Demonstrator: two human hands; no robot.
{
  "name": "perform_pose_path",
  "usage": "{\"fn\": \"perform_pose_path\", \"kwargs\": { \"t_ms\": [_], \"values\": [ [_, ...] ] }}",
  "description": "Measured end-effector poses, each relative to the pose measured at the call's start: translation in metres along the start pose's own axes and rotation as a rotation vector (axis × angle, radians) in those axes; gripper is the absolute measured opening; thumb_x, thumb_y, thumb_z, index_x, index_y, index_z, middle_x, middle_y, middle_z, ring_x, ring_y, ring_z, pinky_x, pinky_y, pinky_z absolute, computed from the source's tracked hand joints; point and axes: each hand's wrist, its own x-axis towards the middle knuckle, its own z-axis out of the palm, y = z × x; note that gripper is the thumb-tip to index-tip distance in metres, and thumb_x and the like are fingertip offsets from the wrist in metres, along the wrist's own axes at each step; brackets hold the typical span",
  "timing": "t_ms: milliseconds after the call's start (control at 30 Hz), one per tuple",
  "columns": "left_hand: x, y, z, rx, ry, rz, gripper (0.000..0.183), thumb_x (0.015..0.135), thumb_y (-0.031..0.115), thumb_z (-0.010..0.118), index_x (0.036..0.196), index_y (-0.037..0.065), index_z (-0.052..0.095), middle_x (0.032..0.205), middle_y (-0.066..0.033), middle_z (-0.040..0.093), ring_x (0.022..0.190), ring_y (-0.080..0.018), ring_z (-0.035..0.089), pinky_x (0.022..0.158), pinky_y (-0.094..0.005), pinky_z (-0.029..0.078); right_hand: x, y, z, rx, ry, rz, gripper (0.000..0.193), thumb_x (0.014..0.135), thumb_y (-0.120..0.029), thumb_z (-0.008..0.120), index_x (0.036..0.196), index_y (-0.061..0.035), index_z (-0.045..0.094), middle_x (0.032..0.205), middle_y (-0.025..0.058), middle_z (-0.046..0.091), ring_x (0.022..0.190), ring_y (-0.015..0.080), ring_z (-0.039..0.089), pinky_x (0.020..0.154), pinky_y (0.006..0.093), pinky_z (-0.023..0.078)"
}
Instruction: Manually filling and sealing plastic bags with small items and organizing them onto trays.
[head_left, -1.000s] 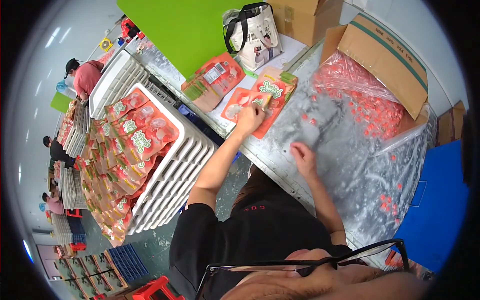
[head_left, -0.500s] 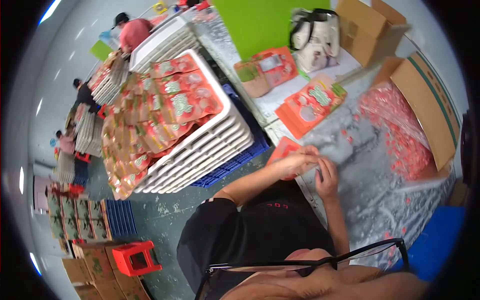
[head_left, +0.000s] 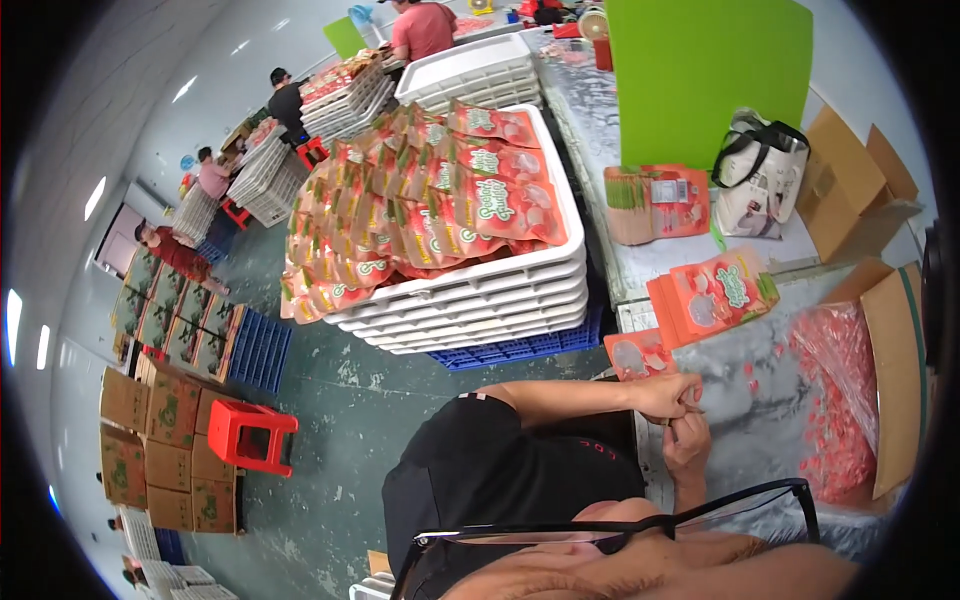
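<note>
My left hand point(head_left: 668, 397) is closed, its fingers curled in over the table's near edge. Just below it in the view, my right hand point(head_left: 687, 441) is closed too, its fingertips meeting the left ones. Whatever may be pinched between them is too small to make out. A flat red pouch point(head_left: 636, 355) lies beside my left hand at the table edge. Beyond it is a small pile of red pouches point(head_left: 712, 297) with a green-and-white design. To the right, a clear plastic bag of small red wrapped pieces point(head_left: 835, 400) spills out onto the grey tabletop point(head_left: 730, 375).
Stacked white trays point(head_left: 470, 300) full of pouches stand left on a blue pallet point(head_left: 520, 340). Farther back are more pouches point(head_left: 655, 205), a white bag point(head_left: 760, 175), a green panel point(head_left: 705, 80) and open cartons point(head_left: 850, 190). A red stool point(head_left: 253, 436) and cartons stand left; several people work behind.
The whole view has turned, shifting the trays and table rightward. My hands have drawn closer together with fingers curled in, and the pouch by my left hand is more exposed.
</note>
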Motion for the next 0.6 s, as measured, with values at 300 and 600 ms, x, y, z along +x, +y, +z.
{"fn": "perform_pose_path", "kwargs": {
  "t_ms": [300, 600],
  "values": [
    [0.009, 0.021, -0.031, 0.293, -0.739, -0.355, 0.032, 0.08, 0.019, 0.063, 0.108, 0.004, 0.067, 0.087, -0.0135, 0.071, 0.081, -0.0261, 0.068, 0.069, -0.0398, 0.052, 0.001, -0.01, -0.013, 0.045, 0.018, -0.04, 0.014, 0.071, -0.002, 0.067, 0.084, -0.0019, 0.06, 0.09, 0.015, 0.063, 0.084, 0.0364, 0.061, 0.076, 0.0449, 0.05],
    [-0.009, 0.02, -0.02, 0.452, -0.961, -0.217, 0.029, 0.076, 0.021, 0.063, 0.099, 0.006, 0.074, 0.087, -0.0123, 0.072, 0.085, -0.026, 0.068, 0.075, -0.0396, 0.053, -0.016, -0.023, -0.016, 0.224, -0.21, -0.137, 0.01, 0.072, -0.002, 0.064, 0.073, -0.0022, 0.054, 0.078, 0.0137, 0.057, 0.079, 0.0345, 0.059, 0.073, 0.0442, 0.049]
  ]
}}
